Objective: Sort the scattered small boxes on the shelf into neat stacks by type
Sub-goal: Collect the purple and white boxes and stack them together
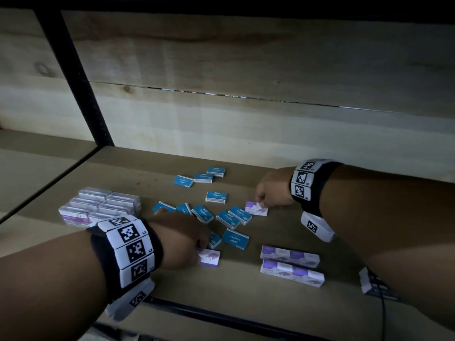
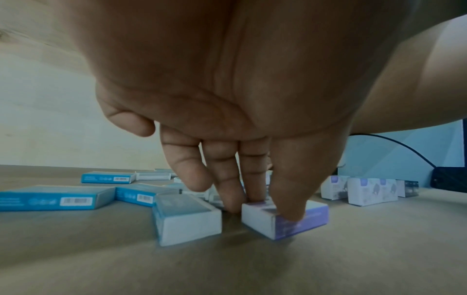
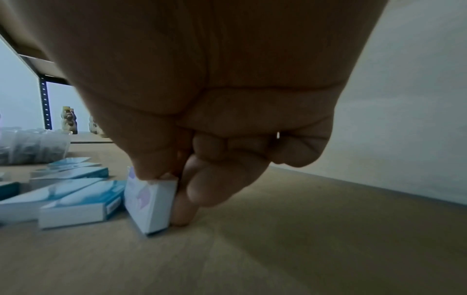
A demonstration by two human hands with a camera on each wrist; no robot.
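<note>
Several blue staple boxes point(image 1: 203, 213) lie scattered across the middle of the wooden shelf point(image 1: 246, 299). My left hand point(image 1: 194, 244) grips a purple-and-white box point(image 1: 210, 257) lying flat near the front. In the left wrist view, the left hand point(image 2: 270, 205) has its thumb on that box's point(image 2: 262, 219) near corner and its fingers behind it. Further back, my right hand point(image 1: 264, 200) pinches a second purple-and-white box point(image 1: 257, 208). The right wrist view has this box point(image 3: 149, 201) tipped up on its edge in the right hand point(image 3: 171, 191). Two rows of purple boxes point(image 1: 290, 257) lie at the front right.
A block of clear plastic boxes point(image 1: 101, 205) sits at the left. A black shelf post point(image 1: 73, 77) rises at the back left, before the wooden back wall. A black cable point(image 1: 382, 316) hangs by the front right edge. Bear-shaped bottles point(image 3: 68, 119) stand on the neighbouring shelf.
</note>
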